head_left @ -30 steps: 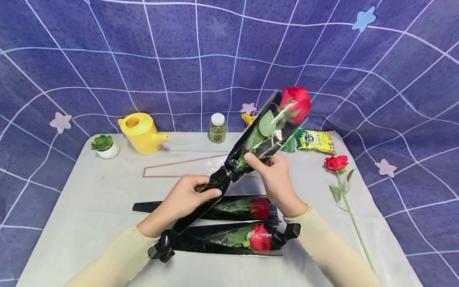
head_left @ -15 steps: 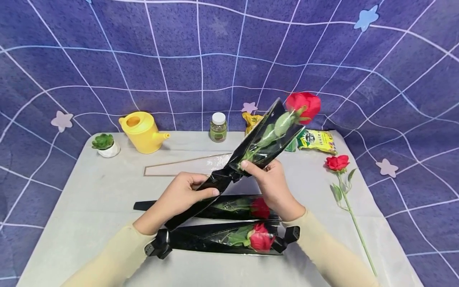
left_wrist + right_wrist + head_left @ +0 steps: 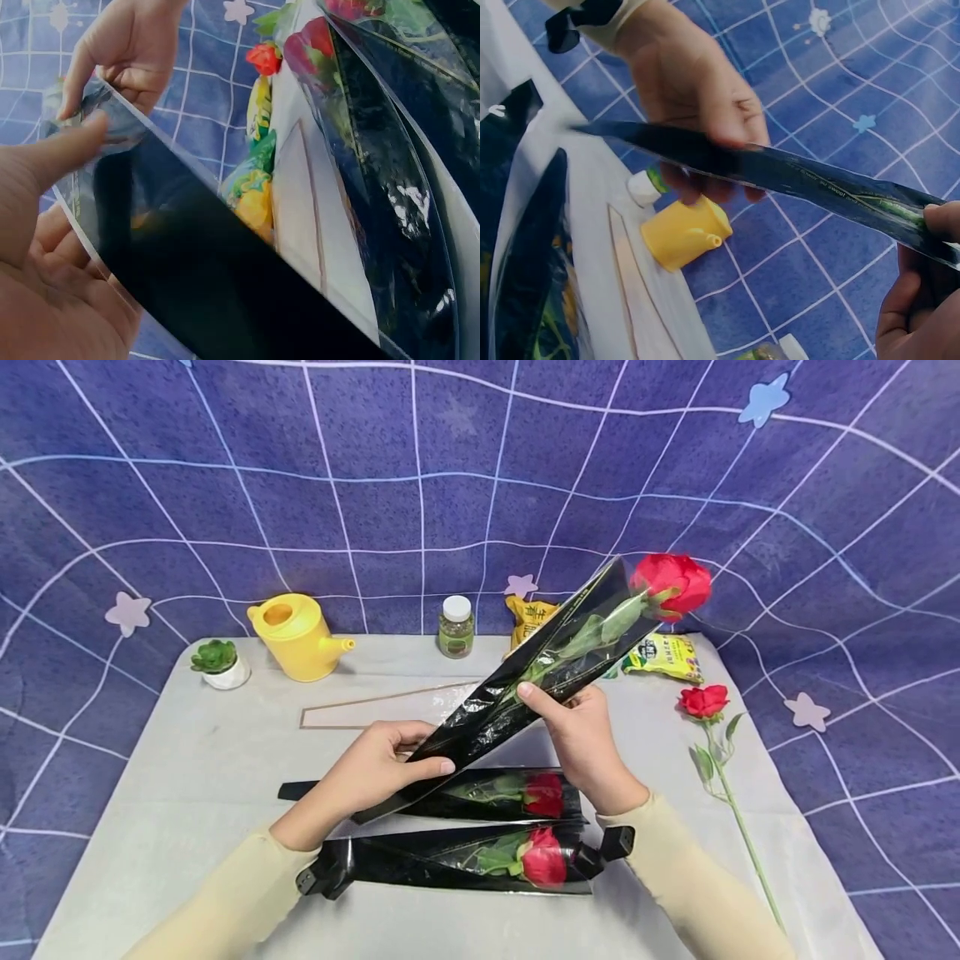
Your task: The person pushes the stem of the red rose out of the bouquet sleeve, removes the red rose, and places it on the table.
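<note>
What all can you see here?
Held rose: 1, red, black-wrapped, over table
Wrapped roses: 2, red, black-wrapped, table centre
Loose rose: 1, red, table right
Tapered sheet: 1, pale, beyond them
Succulent: 1, green, back left
Watering can: 1, yellow, beside succulent
Jar: 1, green, back middle
Packets: 2+, yellow/green, back right
Table: 1, white, below
Backdrop: 1, purple, behind
Stars: several, pink/blue, backdrop
Wrist cameras: 2, black, wrists
Sleeves: 2, cream, forearms
Left hand: 1, gripping held rose
Right hand: 1, same

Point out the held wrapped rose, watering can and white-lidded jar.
Held wrapped rose (image 3: 486, 720): head view, black wrapper.
Watering can (image 3: 302, 645): head view, yellow body.
White-lidded jar (image 3: 456, 637): head view, body below lid.
</note>
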The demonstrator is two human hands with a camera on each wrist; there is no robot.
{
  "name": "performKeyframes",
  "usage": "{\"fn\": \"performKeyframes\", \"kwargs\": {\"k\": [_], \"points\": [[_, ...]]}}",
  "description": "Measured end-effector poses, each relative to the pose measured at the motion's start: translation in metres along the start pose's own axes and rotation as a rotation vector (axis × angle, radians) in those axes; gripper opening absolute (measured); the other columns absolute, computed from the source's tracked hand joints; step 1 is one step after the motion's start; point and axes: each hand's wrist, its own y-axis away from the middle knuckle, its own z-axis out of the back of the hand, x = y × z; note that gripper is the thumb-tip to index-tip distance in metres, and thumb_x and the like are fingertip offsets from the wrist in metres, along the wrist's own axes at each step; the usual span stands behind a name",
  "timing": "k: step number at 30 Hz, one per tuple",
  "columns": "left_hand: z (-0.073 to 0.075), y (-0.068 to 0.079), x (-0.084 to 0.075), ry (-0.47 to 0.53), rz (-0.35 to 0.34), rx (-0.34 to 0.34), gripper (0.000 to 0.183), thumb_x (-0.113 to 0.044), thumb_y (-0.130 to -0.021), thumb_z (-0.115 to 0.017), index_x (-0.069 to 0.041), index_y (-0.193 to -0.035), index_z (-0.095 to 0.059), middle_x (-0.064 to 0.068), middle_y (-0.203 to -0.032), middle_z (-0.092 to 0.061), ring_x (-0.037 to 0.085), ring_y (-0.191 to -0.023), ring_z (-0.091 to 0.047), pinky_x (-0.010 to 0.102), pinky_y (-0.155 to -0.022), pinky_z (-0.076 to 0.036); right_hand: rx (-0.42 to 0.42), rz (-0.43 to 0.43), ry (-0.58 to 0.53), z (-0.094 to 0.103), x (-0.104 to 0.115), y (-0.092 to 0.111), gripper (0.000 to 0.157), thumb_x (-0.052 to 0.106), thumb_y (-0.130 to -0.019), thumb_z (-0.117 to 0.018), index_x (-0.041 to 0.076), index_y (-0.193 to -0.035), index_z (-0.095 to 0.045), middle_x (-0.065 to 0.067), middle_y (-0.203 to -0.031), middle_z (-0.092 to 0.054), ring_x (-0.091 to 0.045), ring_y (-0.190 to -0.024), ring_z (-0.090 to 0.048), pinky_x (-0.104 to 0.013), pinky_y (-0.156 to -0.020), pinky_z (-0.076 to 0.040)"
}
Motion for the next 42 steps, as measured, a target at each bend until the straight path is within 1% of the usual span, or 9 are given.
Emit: {"fn": "performKeyframes", "kwargs": {"k": [4,6,9,12,18,24,29,34,42], "points": [[-0.004,-0.004,-0.012,0.065,-0.011,-0.002,0.029,-0.029,-0.082,-0.074,-0.016,-0.107,-0.068,-0.007,-0.098,-0.066,0.008,-0.083,-0.06,0.03,-0.074,-0.048,0.009,0.012,0.114,-0.004,-0.007,0.005,0.03,0.011,-0.08,-0.076,0.0,-0.105,-0.066,-0.015,-0.101,-0.064,-0.024,-0.093,-0.059,-0.037,-0.081,-0.047],[-0.007,-0.008,-0.009,0.07,-0.027,-0.012,0.024,-0.034,-0.082,-0.073,-0.019,-0.101,-0.068,-0.009,-0.083,-0.065,0.006,-0.07,-0.057,0.026,-0.064,-0.046,0.026,0.013,0.15,-0.006,-0.011,0.007,0.03,0.013,-0.079,-0.077,0.001,-0.105,-0.067,-0.016,-0.1,-0.065,-0.025,-0.093,-0.06,-0.039,-0.081,-0.048],[-0.011,-0.013,0.0,0.049,-0.047,-0.029,0.02,-0.038,-0.081,-0.072,-0.02,-0.085,-0.065,-0.009,-0.058,-0.043,0.006,-0.052,-0.038,0.023,-0.05,-0.034,0.054,0.022,0.15,-0.008,-0.012,0.009,0.028,0.014,-0.081,-0.075,0.002,-0.105,-0.066,-0.014,-0.099,-0.065,-0.024,-0.092,-0.06,-0.039,-0.081,-0.047],[-0.009,-0.012,0.004,0.011,-0.032,-0.04,0.023,-0.04,-0.08,-0.073,-0.02,-0.076,-0.061,-0.007,-0.057,-0.025,0.01,-0.051,-0.023,0.024,-0.049,-0.025,0.044,0.034,0.059,-0.004,-0.006,0.005,0.022,0.013,-0.086,-0.07,0.003,-0.104,-0.065,-0.007,-0.088,-0.063,-0.016,-0.081,-0.057,-0.031,-0.076,-0.047],[-0.004,-0.005,0.008,0.023,0.004,0.0,0.022,-0.044,-0.079,-0.072,-0.025,-0.089,-0.07,-0.009,-0.072,-0.057,0.006,-0.057,-0.042,0.025,-0.059,-0.042,-0.009,0.08,-0.116,0.005,0.009,-0.005,0.027,0.003,-0.088,-0.065,0.0,-0.114,-0.061,-0.008,-0.105,-0.061,-0.016,-0.092,-0.055,-0.03,-0.083,-0.046],[-0.003,-0.001,0.006,0.106,0.02,0.025,0.026,-0.043,-0.081,-0.071,-0.02,-0.092,-0.072,-0.006,-0.063,-0.053,0.007,-0.052,-0.04,0.024,-0.057,-0.042,-0.033,0.079,-0.08,0.007,0.009,-0.006,0.029,0.004,-0.086,-0.067,-0.001,-0.114,-0.06,-0.01,-0.104,-0.062,-0.016,-0.091,-0.057,-0.032,-0.079,-0.048],[-0.008,-0.003,0.005,0.104,0.0,-0.008,0.024,-0.041,-0.081,-0.071,-0.017,-0.08,-0.068,-0.006,-0.057,-0.042,0.007,-0.049,-0.031,0.023,-0.048,-0.031,-0.022,0.095,-0.073,0.004,0.006,-0.003,0.024,0.005,-0.087,-0.066,-0.003,-0.109,-0.061,-0.01,-0.094,-0.061,-0.016,-0.083,-0.057,-0.029,-0.074,-0.047],[-0.015,-0.006,0.006,0.155,-0.022,-0.014,0.02,-0.035,-0.083,-0.072,-0.015,-0.084,-0.069,-0.003,-0.071,-0.061,0.008,-0.056,-0.052,0.024,-0.053,-0.044,-0.022,0.067,0.009,-0.002,-0.004,0.002,0.018,0.01,-0.086,-0.069,-0.001,-0.1,-0.065,-0.005,-0.083,-0.059,-0.013,-0.074,-0.05,-0.026,-0.068,-0.044],[-0.019,-0.007,0.006,0.174,0.01,-0.017,0.021,-0.029,-0.081,-0.074,-0.012,-0.093,-0.072,0.001,-0.087,-0.069,0.016,-0.078,-0.067,0.03,-0.067,-0.052,0.006,-0.002,0.113,-0.009,-0.013,0.012,0.026,0.015,-0.083,-0.073,0.002,-0.105,-0.065,-0.008,-0.093,-0.065,-0.015,-0.082,-0.057,-0.03,-0.074,-0.047]]}}
